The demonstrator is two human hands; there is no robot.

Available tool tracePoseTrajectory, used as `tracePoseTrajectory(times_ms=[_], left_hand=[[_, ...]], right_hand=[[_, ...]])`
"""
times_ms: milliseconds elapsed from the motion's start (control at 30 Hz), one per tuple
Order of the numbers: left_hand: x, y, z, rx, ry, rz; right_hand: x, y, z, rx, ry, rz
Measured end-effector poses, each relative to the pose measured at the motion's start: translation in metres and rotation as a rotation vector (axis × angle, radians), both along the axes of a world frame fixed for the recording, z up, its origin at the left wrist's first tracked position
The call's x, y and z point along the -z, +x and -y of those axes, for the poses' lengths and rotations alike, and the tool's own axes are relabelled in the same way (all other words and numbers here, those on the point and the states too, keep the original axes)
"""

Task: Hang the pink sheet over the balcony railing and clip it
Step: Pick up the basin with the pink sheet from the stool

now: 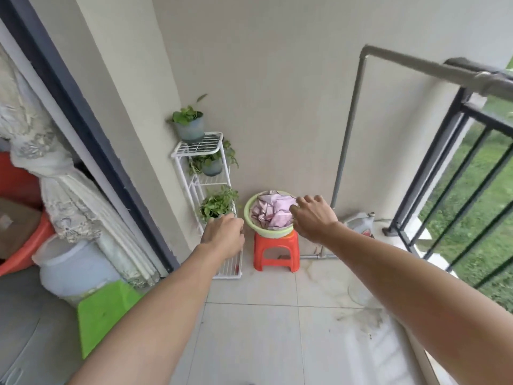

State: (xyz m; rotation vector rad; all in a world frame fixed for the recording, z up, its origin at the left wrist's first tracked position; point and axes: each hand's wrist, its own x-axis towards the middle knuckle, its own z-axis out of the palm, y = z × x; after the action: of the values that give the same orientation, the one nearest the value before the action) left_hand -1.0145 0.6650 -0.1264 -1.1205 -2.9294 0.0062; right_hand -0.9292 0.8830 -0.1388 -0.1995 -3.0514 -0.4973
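Step in hand: reach, nothing hung yet. Pink sheet (273, 213) lies crumpled in the green basin (248, 215) on the red stool (276, 251), centre of frame. Your right hand (312, 218) hovers at the basin's right rim, fingers loosely curled, holding nothing. Your left hand (223, 236), just left of the basin, is half-closed; grip cannot be told. Next, probably: gather the cloth, carry it to the railing (433, 68), upper right. No clips visible; railing cut off at the frame edge.

Both bare arms stretched forward, left hand (224, 235) loosely curled just left of the green basin (248, 215), right hand (315, 218) empty, fingers bent over its right rim
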Motion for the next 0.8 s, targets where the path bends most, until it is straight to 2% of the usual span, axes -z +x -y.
tracePoseTrajectory(times_ms=[167,367,567,800], left_hand=[[0.035,-0.111,-0.06,0.034,-0.039,0.015],[0.052,-0.245,-0.139,0.112,-0.077,0.053],[0.077,-0.341,-0.207,0.164,-0.079,0.128],[0.15,-0.45,-0.286,0.122,-0.148,0.233]], right_hand=[[0.039,-0.1,-0.058,0.057,-0.015,0.036],[0.056,-0.213,-0.123,0.131,-0.066,0.073],[0.083,-0.299,-0.194,0.222,-0.138,0.133],[0.174,-0.411,-0.277,0.232,-0.27,0.286]])
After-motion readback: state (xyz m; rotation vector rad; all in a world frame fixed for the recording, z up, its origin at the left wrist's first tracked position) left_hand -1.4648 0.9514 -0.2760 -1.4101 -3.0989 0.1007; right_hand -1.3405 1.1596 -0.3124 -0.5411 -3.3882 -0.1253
